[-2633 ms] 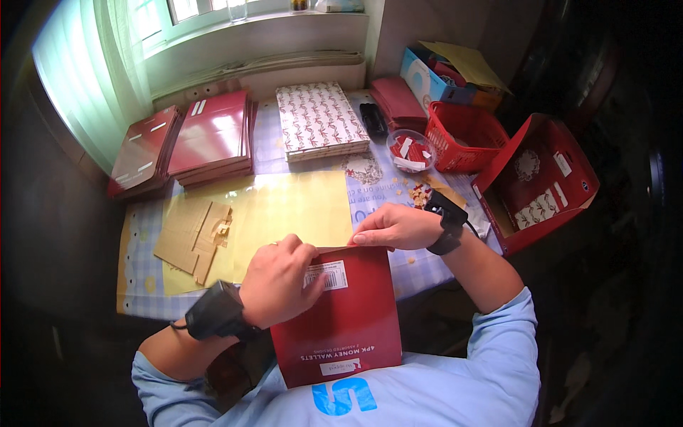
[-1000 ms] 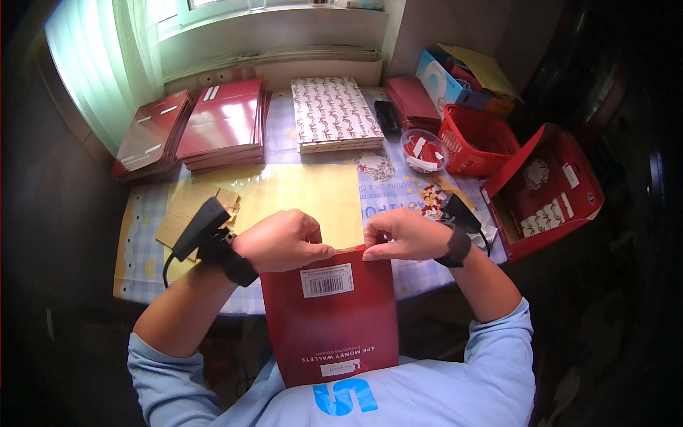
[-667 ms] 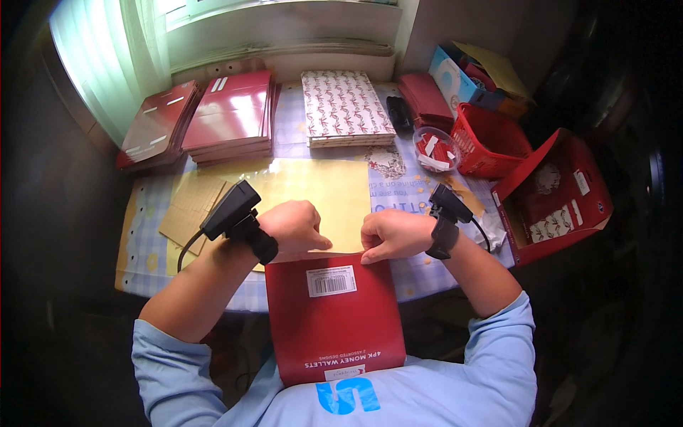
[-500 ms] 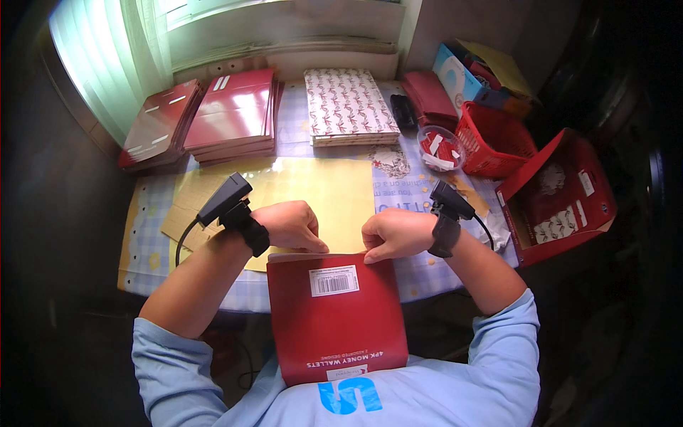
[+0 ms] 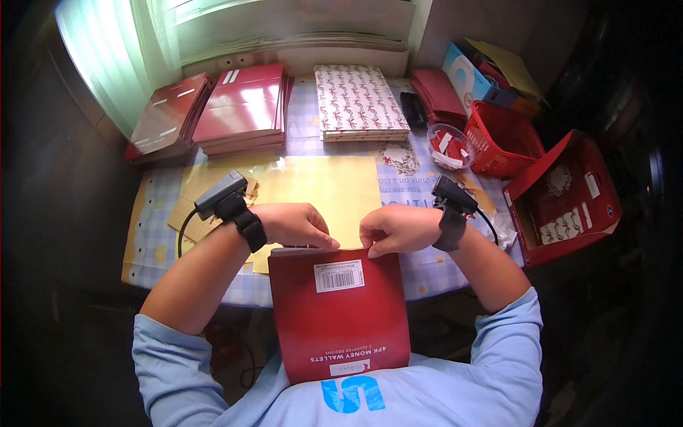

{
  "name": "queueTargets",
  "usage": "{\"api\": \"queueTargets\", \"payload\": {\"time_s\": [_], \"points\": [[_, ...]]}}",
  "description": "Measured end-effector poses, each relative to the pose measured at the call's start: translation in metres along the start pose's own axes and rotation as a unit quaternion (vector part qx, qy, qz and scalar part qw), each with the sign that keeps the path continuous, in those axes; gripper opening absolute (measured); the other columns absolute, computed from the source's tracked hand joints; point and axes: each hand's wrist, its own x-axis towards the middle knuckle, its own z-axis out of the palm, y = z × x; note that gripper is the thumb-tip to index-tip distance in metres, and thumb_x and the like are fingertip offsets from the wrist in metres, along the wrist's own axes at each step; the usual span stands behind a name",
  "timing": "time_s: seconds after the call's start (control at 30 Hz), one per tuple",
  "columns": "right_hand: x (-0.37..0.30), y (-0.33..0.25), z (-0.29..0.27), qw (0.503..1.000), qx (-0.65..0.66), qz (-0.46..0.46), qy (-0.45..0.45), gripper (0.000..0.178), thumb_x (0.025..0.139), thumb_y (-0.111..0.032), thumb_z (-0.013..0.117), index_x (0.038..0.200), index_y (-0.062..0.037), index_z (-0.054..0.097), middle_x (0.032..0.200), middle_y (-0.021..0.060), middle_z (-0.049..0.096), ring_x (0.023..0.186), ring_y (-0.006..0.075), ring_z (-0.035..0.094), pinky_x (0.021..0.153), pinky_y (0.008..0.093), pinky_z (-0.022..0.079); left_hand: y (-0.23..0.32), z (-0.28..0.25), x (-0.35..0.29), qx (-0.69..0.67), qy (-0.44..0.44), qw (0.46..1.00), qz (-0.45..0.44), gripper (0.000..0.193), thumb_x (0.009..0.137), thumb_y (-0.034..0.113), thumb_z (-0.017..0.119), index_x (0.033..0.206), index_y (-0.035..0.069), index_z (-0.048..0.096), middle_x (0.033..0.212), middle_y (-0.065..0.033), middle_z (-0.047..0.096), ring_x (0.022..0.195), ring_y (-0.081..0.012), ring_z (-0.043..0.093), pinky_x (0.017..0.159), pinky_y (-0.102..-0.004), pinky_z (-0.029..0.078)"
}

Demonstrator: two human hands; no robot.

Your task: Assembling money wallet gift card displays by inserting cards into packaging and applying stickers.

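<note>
A: Hidden or cut off?
B: Far face of the red card packet [image 5: 341, 313]. Its lower edge meets the pale blue shirt [image 5: 441, 388]; touching or merely overlapping, cannot tell. A thin grey strip shows along the packet's top edge, left of centre; nature unclear. The left wrist device [image 5: 226, 196] covers part of the brown cardboard piece [image 5: 197, 188]. The black object [image 5: 411, 110] at the back is too dark to identify. Window cut off by the upper border.

A: Packet position?
B: In front of the torso, at the near side of the worktop [image 5: 153, 245], white label near its top edge, lettering upside down.

A: Hands?
B: Right hand [image 5: 400, 229]: fingers curled, thumb on the near face, pinching the top edge toward its right corner. Left hand [image 5: 299, 226]: fingers bent, thumb and forefinger tips nearly together at the same edge, near its middle; whether they grip it, cannot tell. The hands are close but apart.

A: Surroundings?
B: Yellow sheet [image 5: 334, 188] beyond the hands. Behind it, a stack of glossy red packets [image 5: 238, 107] and a white-and-red patterned stack [image 5: 359, 99]. Right: clear round tub [image 5: 449, 147] of red and white pieces, too small to identify; red plastic basket [image 5: 491, 146]; open red box [image 5: 558, 203].
</note>
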Motion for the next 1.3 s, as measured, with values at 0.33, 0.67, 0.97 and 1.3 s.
{"api": "queueTargets", "payload": {"time_s": [0.33, 0.67, 0.97, 1.3], "points": [[-0.004, -0.017, -0.003, 1.000, 0.010, 0.011, -0.022, 0.017, 0.085, -0.014, 0.070, 0.096, -0.0037, 0.061, 0.075, 0.0059, 0.060, 0.069, 0.0169, 0.058, 0.065, 0.0317, 0.047, -0.001, 0.006, 0.004, -0.084, -0.047, 0.995, -0.016, 0.030, 0.088, 0.036, 0.071, 0.095, 0.007, 0.070, 0.075, 0.0053, 0.062, 0.068, -0.0039, 0.053, 0.060, -0.0207, 0.043], [0.004, -0.013, 0.002, 0.998, 0.038, -0.055, 0.000, 0.019, 0.087, -0.017, 0.070, 0.091, -0.0027, 0.059, 0.073, 0.0040, 0.059, 0.067, 0.0115, 0.054, 0.061, 0.0294, 0.045, -0.005, -0.001, -0.010, -0.151, -0.051, 0.987, -0.030, 0.023, 0.091, 0.027, 0.068, 0.096, 0.005, 0.071, 0.076, 0.0033, 0.064, 0.065, -0.0037, 0.055, 0.060, -0.0196, 0.045], [0.008, -0.020, 0.000, 0.998, 0.049, -0.030, -0.032, 0.019, 0.088, -0.018, 0.068, 0.095, -0.0024, 0.060, 0.076, 0.0039, 0.062, 0.070, 0.0109, 0.056, 0.063, 0.0288, 0.046, -0.023, 0.002, -0.015, -0.174, -0.063, 0.983, 0.009, 0.027, 0.092, 0.027, 0.067, 0.098, 0.001, 0.071, 0.078, 0.0034, 0.065, 0.066, -0.0034, 0.053, 0.059, -0.0199, 0.044], [0.030, -0.034, 0.013, 0.990, 0.089, -0.105, -0.019, 0.027, 0.085, -0.020, 0.069, 0.099, 0.0017, 0.063, 0.082, 0.0109, 0.066, 0.075, 0.0188, 0.063, 0.070, 0.0334, 0.050, -0.026, 0.004, -0.019, -0.206, -0.059, 0.976, 0.024, 0.023, 0.091, 0.030, 0.068, 0.096, 0.007, 0.070, 0.074, 0.0066, 0.060, 0.064, -0.0029, 0.049, 0.057, -0.0199, 0.041]]}}
